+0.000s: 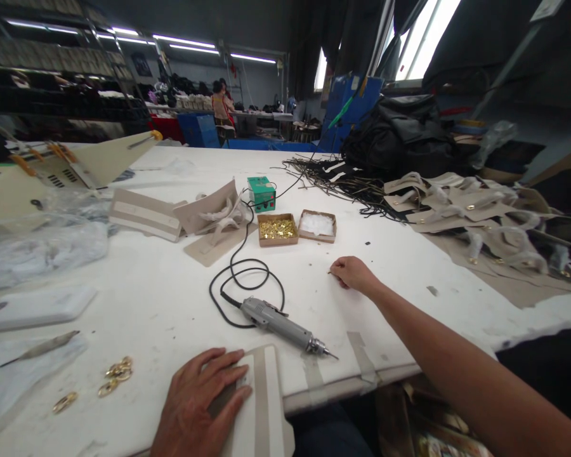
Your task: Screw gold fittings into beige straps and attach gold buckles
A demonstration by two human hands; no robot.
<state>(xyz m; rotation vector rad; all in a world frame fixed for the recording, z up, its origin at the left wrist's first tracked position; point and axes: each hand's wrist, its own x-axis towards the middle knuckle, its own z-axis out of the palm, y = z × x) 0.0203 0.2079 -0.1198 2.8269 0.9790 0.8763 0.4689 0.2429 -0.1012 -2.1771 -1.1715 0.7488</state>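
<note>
My left hand rests flat with fingers apart on a beige and white bag panel at the table's front edge. Over the middle of the table, my right hand is closed in a pinch; a tiny piece shows at its fingertips, too small to name. Between the hands lies a grey electric screwdriver, its bit pointing right and its cord looping back to a green power box. Behind are a small box of gold-coloured hardware and a box of white pieces. Several gold rings lie left of my left hand.
Beige panels lie at the back left, beside plastic wrap. An awl-like tool is at the left. Stacked beige pieces with wrapped handles and black straps fill the right. Two people are far back.
</note>
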